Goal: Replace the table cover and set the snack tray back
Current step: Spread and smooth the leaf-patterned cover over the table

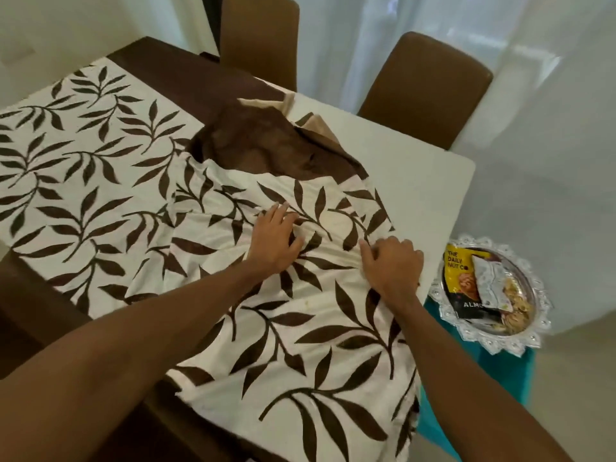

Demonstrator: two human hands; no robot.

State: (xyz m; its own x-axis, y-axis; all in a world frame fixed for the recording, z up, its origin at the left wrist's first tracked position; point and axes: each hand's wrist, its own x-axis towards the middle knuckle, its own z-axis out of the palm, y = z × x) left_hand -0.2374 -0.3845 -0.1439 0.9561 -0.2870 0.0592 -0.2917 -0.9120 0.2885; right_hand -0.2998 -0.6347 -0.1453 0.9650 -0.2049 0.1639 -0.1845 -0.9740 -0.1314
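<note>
We see a white table (420,181) with two brown chairs (430,88) pushed in at its far side and pale sheer curtains (550,128) behind them. The table cover (100,181), cream with dark brown leaves and a brown border, lies flat over the left part of the table. Toward the right it is rumpled and folded back on itself, with a brown heap bunched at the middle, so the far right corner of the tabletop is bare. Our left hand (276,241) rests on the creased cloth with its fingers spread and nearly straight, pressing down and holding nothing. Our right hand (393,268) sits just beside it near the table's right edge, fingers curled down into the fabric and gripping a gathered fold of it. The snack tray (525,278), silver with a lacy rim, is off the table, resting on a teal seat (510,371) to the right. It holds a black and yellow nut packet (461,288) and other snacks.
</note>
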